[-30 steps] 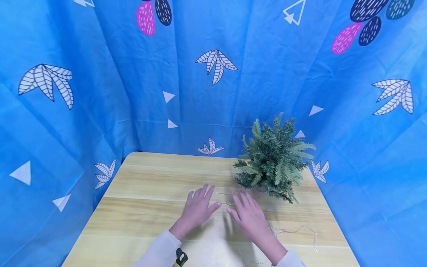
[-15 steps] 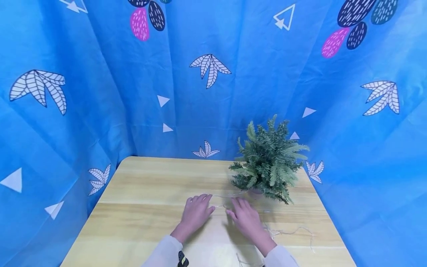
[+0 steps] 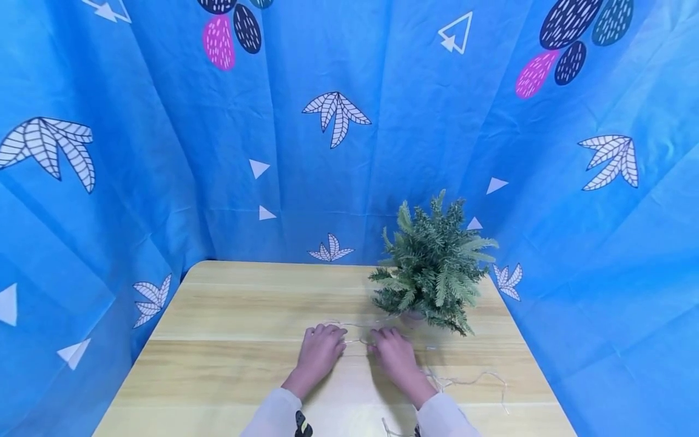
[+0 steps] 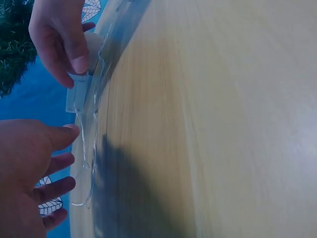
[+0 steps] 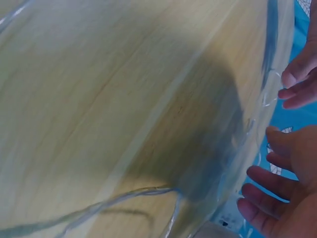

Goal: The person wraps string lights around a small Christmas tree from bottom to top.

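Observation:
A thin clear wire (image 3: 357, 341) lies in loose strands across the tabletop between my two hands. My left hand (image 3: 315, 355) is at the wire's left part, its fingers bent downward. In the left wrist view its thumb and fingers stand apart beside the wire loop (image 4: 94, 148), with nothing between them. My right hand (image 3: 394, 357) is low over the table near the strands' right part. Loosely curled fingers of that hand (image 5: 277, 183) show nothing held in the right wrist view. A clear, box-shaped thing (image 4: 78, 96) appears just below the right fingertips in the left wrist view.
A small artificial pine tree (image 3: 434, 267) stands at the back right of the wooden table (image 3: 246, 315). More wire (image 3: 475, 381) trails to the right of my right forearm. Blue patterned cloth (image 3: 327, 182) hangs behind and on both sides.
Both hands have come down onto the wire, and their fingers have bent more in the head view. The head view has shifted slightly, so the tree and cloth appear further left.

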Demonstrator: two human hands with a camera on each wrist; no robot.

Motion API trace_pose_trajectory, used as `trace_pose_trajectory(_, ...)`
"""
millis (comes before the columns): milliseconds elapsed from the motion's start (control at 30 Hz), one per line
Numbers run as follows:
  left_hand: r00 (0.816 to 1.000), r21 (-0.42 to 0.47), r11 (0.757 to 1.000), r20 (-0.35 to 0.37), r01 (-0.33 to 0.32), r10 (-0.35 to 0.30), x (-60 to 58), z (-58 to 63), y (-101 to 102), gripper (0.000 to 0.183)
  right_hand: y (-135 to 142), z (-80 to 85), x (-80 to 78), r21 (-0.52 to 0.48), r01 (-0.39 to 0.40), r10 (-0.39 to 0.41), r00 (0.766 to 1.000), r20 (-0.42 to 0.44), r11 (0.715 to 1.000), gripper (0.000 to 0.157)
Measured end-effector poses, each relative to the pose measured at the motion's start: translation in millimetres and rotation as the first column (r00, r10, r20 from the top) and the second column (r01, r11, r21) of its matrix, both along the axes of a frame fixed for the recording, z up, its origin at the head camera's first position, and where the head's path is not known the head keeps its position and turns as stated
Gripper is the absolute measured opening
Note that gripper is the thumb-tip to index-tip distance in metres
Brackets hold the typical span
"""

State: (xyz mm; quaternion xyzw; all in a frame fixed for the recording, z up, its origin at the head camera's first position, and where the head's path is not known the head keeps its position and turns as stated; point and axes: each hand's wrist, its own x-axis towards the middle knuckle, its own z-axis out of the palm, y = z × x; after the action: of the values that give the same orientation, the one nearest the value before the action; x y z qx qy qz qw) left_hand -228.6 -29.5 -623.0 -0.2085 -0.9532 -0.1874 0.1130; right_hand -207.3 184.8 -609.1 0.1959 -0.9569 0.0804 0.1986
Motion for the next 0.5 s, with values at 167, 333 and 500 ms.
trace_pose_trajectory(167, 1.000, -0.004, 1.000, 0.027, 0.015, -0.015, 0.6, -5.0, 0, 0.031, -3, -9.4, -2.5, 0.042, -0.001, 0.002, 1.000, -0.014, 0.999, 0.018)
trace_pose_trajectory(333, 1.000, -0.021, 1.000, 0.002, 0.014, -0.014, 1.2, -10.9, 0, 0.025, -5, -10.4, -1.6, 0.063, 0.028, -0.033, 0.996, 0.085, 0.998, 0.017)
trace_pose_trajectory(500, 1.000, -0.027, 1.000, -0.003, 0.010, -0.010, -2.9, -15.0, 5, 0.020, -4, -5.1, -1.0, 0.046, 0.063, -0.068, 0.990, 0.121, 0.997, 0.014)
